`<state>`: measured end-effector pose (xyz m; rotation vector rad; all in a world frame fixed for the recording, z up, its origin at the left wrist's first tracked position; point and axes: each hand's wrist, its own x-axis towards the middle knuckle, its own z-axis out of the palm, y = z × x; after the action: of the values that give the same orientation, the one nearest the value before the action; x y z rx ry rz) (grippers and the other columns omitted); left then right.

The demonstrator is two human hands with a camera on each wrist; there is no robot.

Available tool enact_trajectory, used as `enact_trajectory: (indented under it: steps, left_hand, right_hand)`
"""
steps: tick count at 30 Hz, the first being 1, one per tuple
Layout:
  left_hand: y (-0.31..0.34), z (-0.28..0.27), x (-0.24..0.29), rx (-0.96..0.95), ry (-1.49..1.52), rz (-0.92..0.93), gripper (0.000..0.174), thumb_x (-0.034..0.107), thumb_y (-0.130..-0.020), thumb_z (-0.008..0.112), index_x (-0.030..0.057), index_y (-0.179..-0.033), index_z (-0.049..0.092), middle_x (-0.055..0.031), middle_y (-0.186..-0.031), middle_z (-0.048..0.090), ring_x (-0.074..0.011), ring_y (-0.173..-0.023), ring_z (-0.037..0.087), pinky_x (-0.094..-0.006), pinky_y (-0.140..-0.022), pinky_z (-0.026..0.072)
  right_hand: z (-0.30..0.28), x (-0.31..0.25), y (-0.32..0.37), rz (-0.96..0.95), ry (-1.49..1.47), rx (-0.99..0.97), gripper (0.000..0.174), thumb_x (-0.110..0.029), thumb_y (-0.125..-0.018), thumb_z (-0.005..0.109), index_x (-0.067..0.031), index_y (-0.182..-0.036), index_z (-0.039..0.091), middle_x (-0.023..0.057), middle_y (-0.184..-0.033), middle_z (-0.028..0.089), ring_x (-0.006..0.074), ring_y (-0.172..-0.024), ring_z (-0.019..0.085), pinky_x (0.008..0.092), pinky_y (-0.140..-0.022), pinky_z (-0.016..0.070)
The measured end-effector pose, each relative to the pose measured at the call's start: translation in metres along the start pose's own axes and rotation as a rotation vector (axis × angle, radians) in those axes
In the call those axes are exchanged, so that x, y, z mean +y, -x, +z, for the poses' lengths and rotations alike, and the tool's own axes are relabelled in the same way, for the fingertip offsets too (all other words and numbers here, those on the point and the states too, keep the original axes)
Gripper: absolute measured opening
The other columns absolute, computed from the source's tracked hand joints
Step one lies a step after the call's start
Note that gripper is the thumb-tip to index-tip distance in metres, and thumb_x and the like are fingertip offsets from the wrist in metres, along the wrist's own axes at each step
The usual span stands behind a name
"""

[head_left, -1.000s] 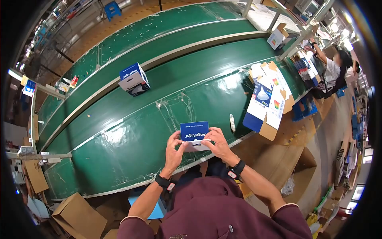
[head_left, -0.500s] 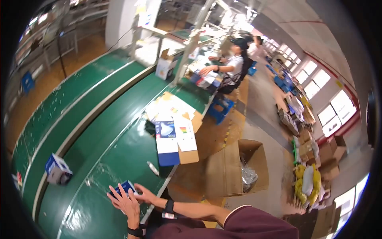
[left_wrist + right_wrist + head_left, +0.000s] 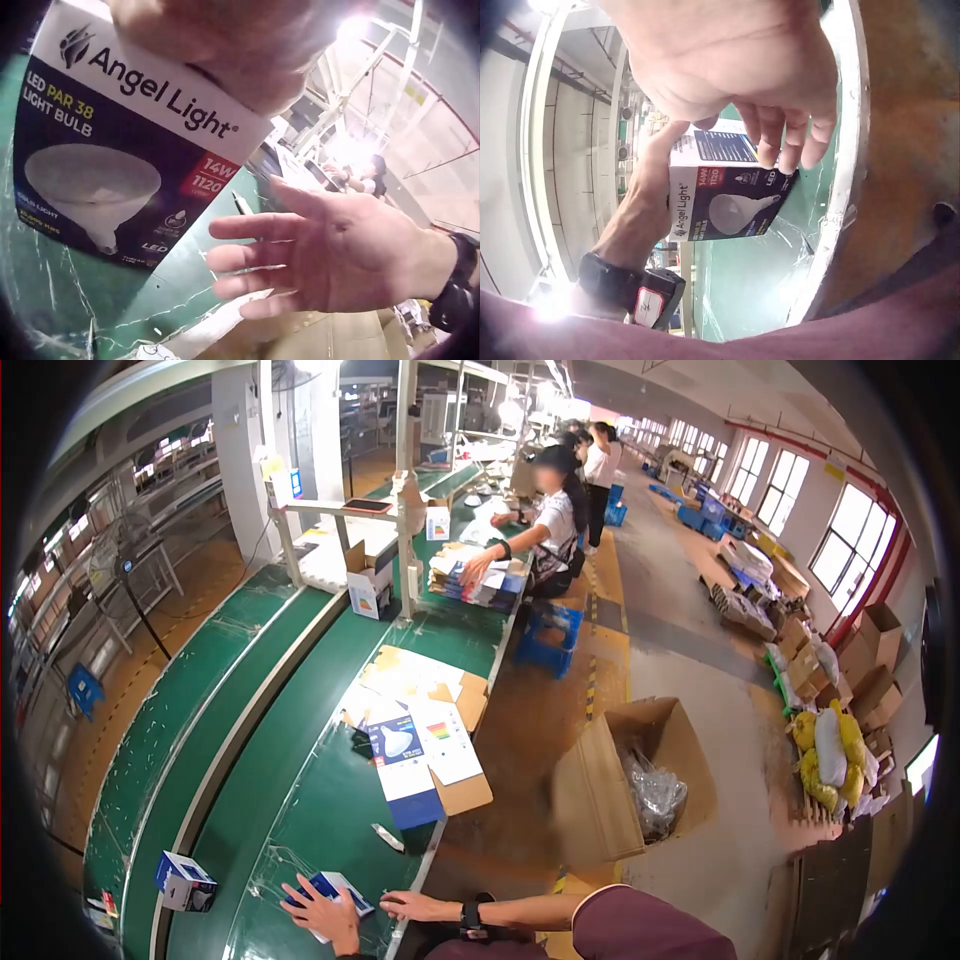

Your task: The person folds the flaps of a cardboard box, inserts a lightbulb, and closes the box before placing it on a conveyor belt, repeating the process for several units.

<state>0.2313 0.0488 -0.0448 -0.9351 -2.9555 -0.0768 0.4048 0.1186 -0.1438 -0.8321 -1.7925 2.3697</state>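
A blue and white light bulb box [image 3: 352, 892], printed "Angel Light", stands on the green bench near its front edge. My left hand [image 3: 325, 917] lies across the top of it with fingers spread. In the left wrist view, the bulb picture on the box [image 3: 90, 187] faces the camera. My right hand [image 3: 412, 906] is just to the right of the box, its palm and straight fingers showing in the left wrist view. From the right wrist, the right hand's fingers [image 3: 769, 135] overlap a corner of the box, and the left forearm is behind it.
Flattened printed cartons [image 3: 430, 745] lie farther along the bench, with a slim white object [image 3: 388, 838] nearer me. Another bulb box [image 3: 185, 880] sits at left. A large open cardboard carton [image 3: 610, 790] stands on the floor at right. Another person [image 3: 550, 525] works farther down the line.
The head view has swung right along the line. Both hands gripped the box's edges at first; now the left lies spread on top and the right has come away to the right.
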Motion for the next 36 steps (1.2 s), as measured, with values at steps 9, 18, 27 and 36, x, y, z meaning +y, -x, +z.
enact_trajectory:
  steps: [9,18,27,36]
  left_hand:
    - [-0.092,0.035,-0.031,0.059,-0.006,-0.077,0.086,0.044,-0.074,0.074,0.0198,-0.152,0.047,-0.0155,-0.169,0.022,-0.0496,-0.144,0.032,-0.0649,-0.108,0.0371]
    - [-0.227,0.028,-0.114,0.163,-0.048,-0.242,0.084,0.045,-0.078,0.075,0.0214,-0.152,0.046,-0.0172,-0.162,0.035,-0.048,-0.136,0.043,-0.0607,-0.107,0.0426]
    - [-0.337,0.044,-0.169,0.132,-0.134,-0.396,0.089,0.062,-0.078,0.072,0.0119,-0.148,0.048,-0.025,-0.154,0.043,-0.0498,-0.134,0.043,-0.0641,-0.104,0.0407]
    - [-0.367,0.054,-0.191,0.126,-0.145,-0.423,0.076,0.064,-0.094,0.057,0.0155,-0.151,0.046,-0.0195,-0.159,0.039,-0.0519,-0.137,0.04,-0.0682,-0.101,0.0411]
  right_hand:
    - [-0.043,0.015,0.079,-0.037,0.331,0.146,0.07,-0.057,-0.103,0.055,-0.0017,-0.146,0.05,0.0167,-0.109,0.069,0.0245,-0.092,0.067,0.0359,-0.084,0.0538]
    - [-0.149,0.081,0.215,0.333,0.218,0.695,0.083,-0.059,-0.095,0.065,0.003,-0.148,0.048,0.0161,-0.115,0.074,0.0234,-0.097,0.072,0.0385,-0.087,0.0563]
    - [-0.126,0.088,0.223,0.53,0.273,0.577,0.054,-0.039,-0.1,0.066,0.0012,-0.136,0.059,0.015,-0.097,0.076,0.0201,-0.082,0.076,0.0332,-0.071,0.0588]
    - [-0.102,0.054,0.107,0.503,0.411,0.506,0.061,-0.049,-0.099,0.064,0.0014,-0.133,0.061,0.0142,-0.102,0.075,0.0212,-0.087,0.073,0.0351,-0.08,0.057]
